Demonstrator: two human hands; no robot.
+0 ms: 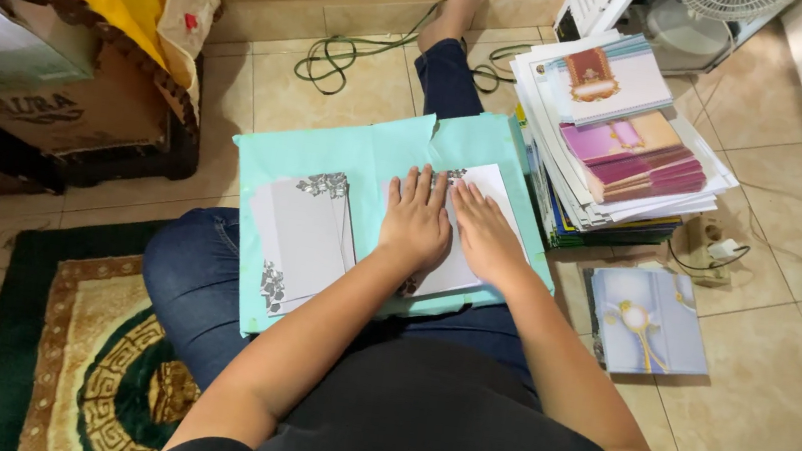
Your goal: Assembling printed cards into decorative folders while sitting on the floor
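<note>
Fingers of the left hand and right hand lie flat, extended and gripping nothing, pressed on the white card at the right of the turquoise sheet; light, thin, probably creasable, best lifted by an edge.

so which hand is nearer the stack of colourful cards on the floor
Right. The right hand lies flat on the white card, on the side toward the stack of cards; the left hand rests beside it, farther away.

Single head cam, looks steeply down, close over lap & floor
</note>
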